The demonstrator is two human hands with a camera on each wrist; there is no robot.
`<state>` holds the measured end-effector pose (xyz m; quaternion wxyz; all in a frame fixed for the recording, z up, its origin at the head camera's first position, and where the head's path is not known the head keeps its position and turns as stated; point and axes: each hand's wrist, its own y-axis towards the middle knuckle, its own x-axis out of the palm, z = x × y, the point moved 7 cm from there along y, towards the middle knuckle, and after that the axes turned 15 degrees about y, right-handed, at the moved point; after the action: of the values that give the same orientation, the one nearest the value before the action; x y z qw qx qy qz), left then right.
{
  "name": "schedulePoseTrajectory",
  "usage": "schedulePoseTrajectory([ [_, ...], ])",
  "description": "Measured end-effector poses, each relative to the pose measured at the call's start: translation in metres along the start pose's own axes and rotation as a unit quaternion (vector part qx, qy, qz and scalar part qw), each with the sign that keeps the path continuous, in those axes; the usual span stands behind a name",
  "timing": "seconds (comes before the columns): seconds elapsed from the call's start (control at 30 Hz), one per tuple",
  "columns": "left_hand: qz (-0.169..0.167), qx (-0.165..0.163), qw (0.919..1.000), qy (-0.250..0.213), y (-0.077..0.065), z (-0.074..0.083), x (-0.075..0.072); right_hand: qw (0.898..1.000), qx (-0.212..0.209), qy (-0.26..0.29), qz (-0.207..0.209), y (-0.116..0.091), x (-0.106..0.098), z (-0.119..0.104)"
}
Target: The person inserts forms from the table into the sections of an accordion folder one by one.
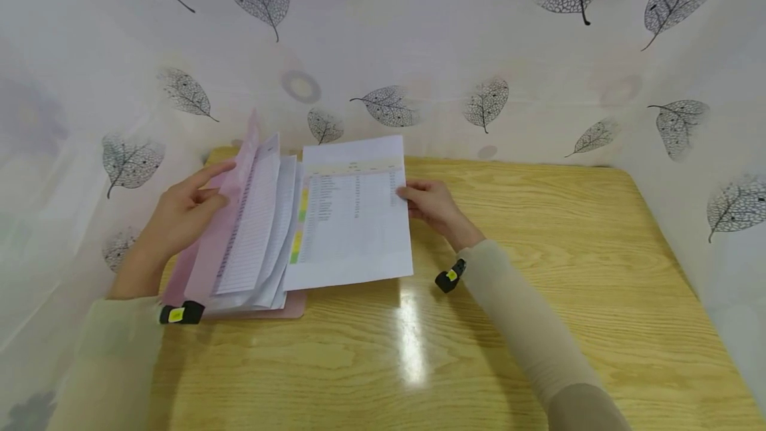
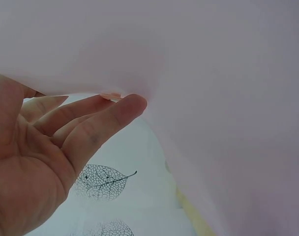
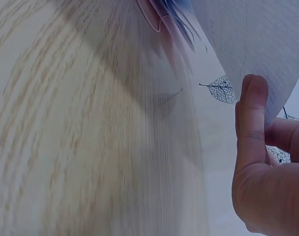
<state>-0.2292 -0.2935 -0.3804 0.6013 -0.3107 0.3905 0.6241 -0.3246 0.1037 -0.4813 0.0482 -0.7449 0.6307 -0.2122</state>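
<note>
A pink document folder (image 1: 209, 251) stands part open on the left side of the table, its cover raised. Several printed sheets (image 1: 254, 218) fan out inside it. My left hand (image 1: 185, 211) holds the raised cover between thumb and fingers; in the left wrist view the pale pink cover (image 2: 228, 98) fills much of the picture. To the right, a white sheet printed with a table (image 1: 353, 231) is lifted at a slant beside the folder's yellow, green and pink strips (image 1: 297, 241). My right hand (image 1: 433, 205) pinches that sheet's right edge. The right wrist view shows the sheet's underside (image 3: 257, 39).
The wood-grain table (image 1: 538, 231) extends to the right and in front of the folder. Behind it and at both sides hangs a pale curtain (image 1: 419, 38) with a leaf print. Each wrist wears a small black device (image 1: 450, 276).
</note>
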Motion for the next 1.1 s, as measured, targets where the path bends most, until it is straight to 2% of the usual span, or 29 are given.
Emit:
schedulePoseTrajectory([
  [0.6, -0.005, 0.002, 1.0000, 0.002, 0.000, 0.002, -0.001, 1.000, -0.008, -0.001, -0.016, 0.000, 0.035, 0.011],
  [0.87, -0.017, -0.016, 0.9997, 0.003, -0.002, 0.002, -0.002, 1.000, -0.006, -0.004, -0.018, 0.000, 0.042, 0.017],
  [1.1, -0.018, -0.016, 0.9997, 0.000, -0.002, 0.003, -0.002, 1.000, -0.011, 0.006, -0.014, -0.004, 0.044, 0.015],
])
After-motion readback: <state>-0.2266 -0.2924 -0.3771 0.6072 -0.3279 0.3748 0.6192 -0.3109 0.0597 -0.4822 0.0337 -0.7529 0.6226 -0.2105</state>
